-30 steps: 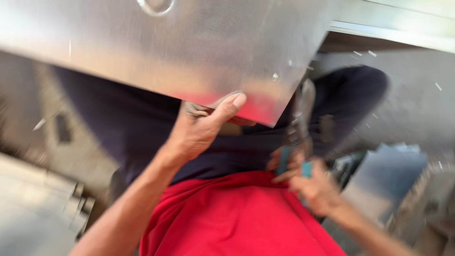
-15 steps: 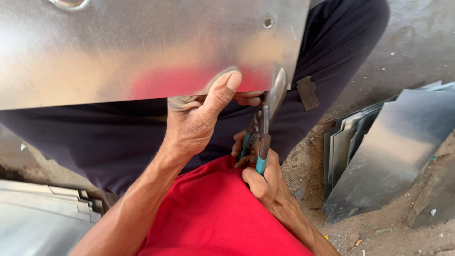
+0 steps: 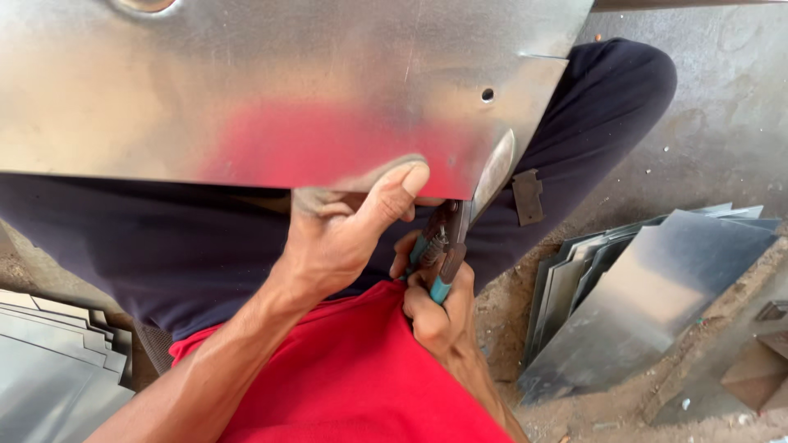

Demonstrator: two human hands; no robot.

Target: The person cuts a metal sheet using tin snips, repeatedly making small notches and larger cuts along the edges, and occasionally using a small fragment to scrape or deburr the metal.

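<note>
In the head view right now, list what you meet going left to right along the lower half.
Stacked metal sheets → left hand → snips held by right hand → leaning metal sheets.

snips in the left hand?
No, the right hand holds the teal-handled snips; the left hand grips the metal sheet edge.
</note>
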